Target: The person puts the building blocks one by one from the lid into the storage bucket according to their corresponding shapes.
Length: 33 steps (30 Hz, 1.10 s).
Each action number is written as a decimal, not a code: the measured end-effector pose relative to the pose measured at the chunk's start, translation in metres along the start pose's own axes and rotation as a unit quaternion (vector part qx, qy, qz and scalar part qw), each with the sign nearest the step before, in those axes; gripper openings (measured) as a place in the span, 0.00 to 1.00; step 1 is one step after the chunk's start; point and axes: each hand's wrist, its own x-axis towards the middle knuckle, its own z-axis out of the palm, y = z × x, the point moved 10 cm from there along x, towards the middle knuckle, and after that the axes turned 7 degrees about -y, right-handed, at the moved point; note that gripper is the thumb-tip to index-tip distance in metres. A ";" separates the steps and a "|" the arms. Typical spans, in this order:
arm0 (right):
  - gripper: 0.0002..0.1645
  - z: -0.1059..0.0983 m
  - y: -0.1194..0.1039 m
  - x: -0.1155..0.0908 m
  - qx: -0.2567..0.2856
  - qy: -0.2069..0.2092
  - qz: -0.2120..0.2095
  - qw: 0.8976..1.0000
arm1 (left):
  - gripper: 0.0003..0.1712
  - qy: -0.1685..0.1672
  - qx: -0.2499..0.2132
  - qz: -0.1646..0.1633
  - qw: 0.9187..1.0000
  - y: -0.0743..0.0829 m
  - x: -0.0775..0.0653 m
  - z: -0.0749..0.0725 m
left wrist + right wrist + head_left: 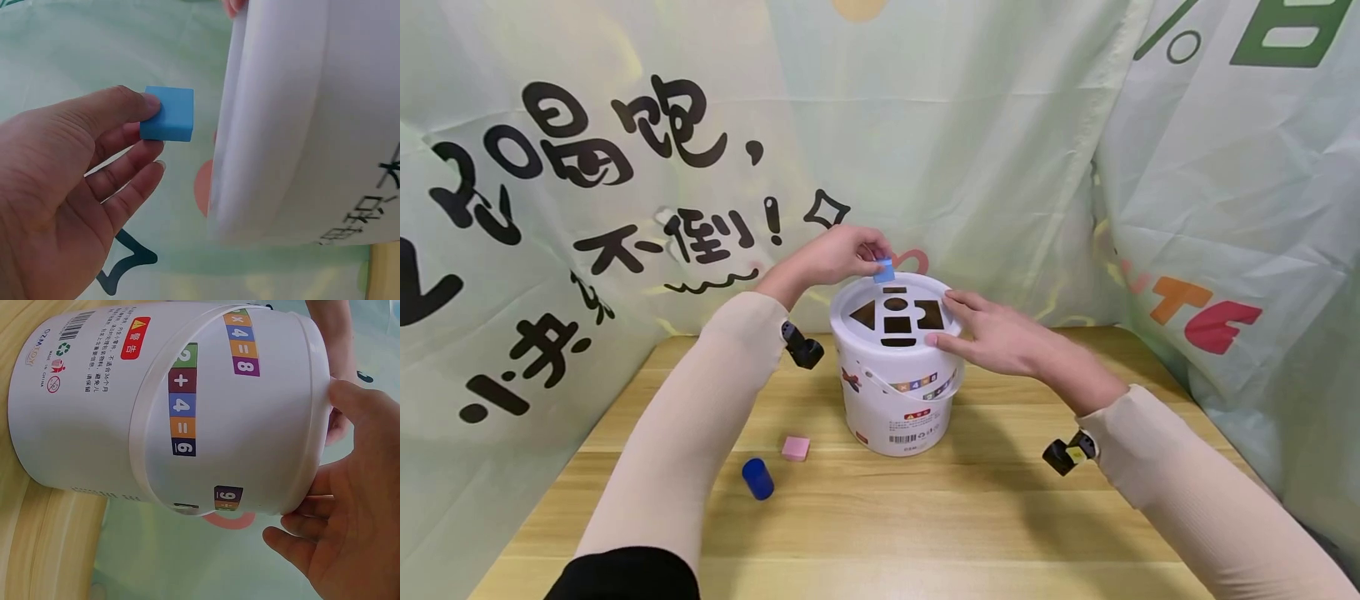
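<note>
My left hand (848, 254) pinches a light blue block (170, 115) between thumb and fingers. In the head view this block overlaps the far-left rim of a white bucket (898, 408); the left wrist view has it beside the bucket's side. On top of the bucket is a white lid (847, 302) with several shaped holes, among them a triangle, a round one and rectangles. My right hand (992, 333) rests on the lid's right edge, its thumb toward the near side and its fingers spread along the rim. The right wrist view shows the fingertips (312, 506) touching the rim.
A pink block (796, 448) and a dark blue cylinder (757, 479) are on the wooden table (910, 533), left of the bucket and near my left forearm. The bucket's handle (140, 425) hangs down its side. Printed cloth (985, 150) hangs behind and at both sides.
</note>
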 end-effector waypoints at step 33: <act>0.59 0.002 0.001 0.000 0.001 0.008 -0.006 1.000 | 0.09 -0.096 0.053 -0.029 0.994 -0.008 0.029 0.034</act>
